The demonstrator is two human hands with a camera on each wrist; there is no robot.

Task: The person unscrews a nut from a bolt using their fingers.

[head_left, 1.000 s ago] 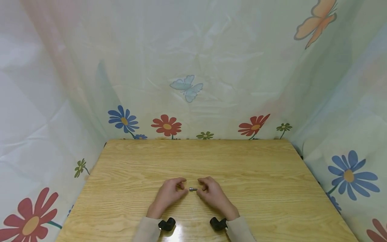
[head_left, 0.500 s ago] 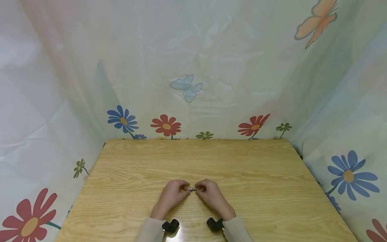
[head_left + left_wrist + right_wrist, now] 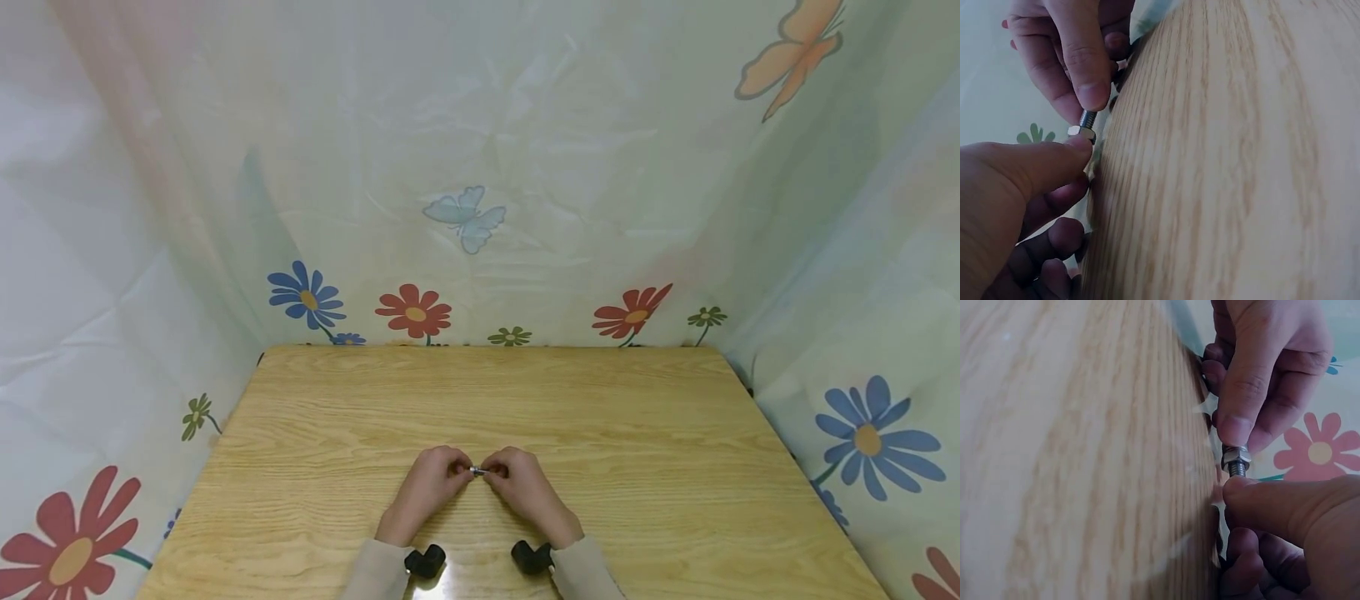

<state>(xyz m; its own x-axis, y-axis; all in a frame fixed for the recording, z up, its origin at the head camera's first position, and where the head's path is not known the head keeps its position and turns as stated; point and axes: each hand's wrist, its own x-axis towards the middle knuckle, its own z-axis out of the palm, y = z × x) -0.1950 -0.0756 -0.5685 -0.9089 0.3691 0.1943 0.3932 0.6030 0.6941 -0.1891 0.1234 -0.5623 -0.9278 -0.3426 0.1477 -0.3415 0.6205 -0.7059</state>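
A small metal bolt (image 3: pixel 477 472) spans the gap between both hands, its threaded shank (image 3: pixel 1088 119) pointing toward the right hand. A hex nut (image 3: pixel 1237 458) sits on the shank near the end at the left hand. My left hand (image 3: pixel 430 485) pinches that end between thumb and forefinger; its fingertips hide most of the bolt's head. At the opposite end, my right hand (image 3: pixel 528 487) pinches the threaded tip with thumb and forefinger. The remaining fingers of each hand curl loosely below. Whether the bolt touches the table I cannot tell.
A wood-grain table (image 3: pixel 630 433) extends around both hands. Cloth sheets (image 3: pixel 570 150) printed with flowers and butterflies hang behind it and at both sides. A black camera is strapped at each wrist over light sleeves (image 3: pixel 378 570).
Both hands have moved inward from either side of the bolt. Their fingers have closed on its two ends, and less of it shows now.
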